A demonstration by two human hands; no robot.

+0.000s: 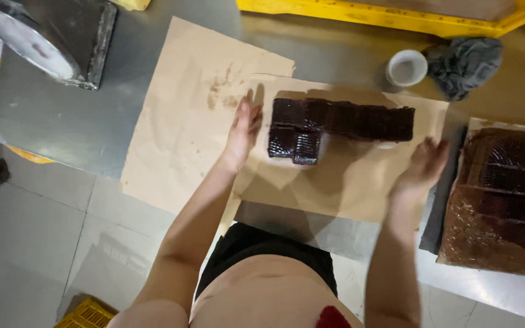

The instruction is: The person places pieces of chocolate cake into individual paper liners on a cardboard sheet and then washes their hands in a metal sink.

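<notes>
Several dark brown wrapped blocks [335, 124] lie in an L-shaped group on a sheet of brown paper [347, 182] on a steel table [74, 121]. My left hand [242, 130] rests flat on the paper just left of the blocks, fingers apart, holding nothing. On the paper's right edge is my right hand [423, 167], open too, a little below and right of the row of blocks.
A second brown paper sheet [183, 121] lies under the first, to the left. A tray of more dark blocks [505, 200] sits at the right. A white cup [406, 68] and grey rag [463, 64] are behind. A dark box [62, 36] stands far left, a yellow crate [396, 15] at the back.
</notes>
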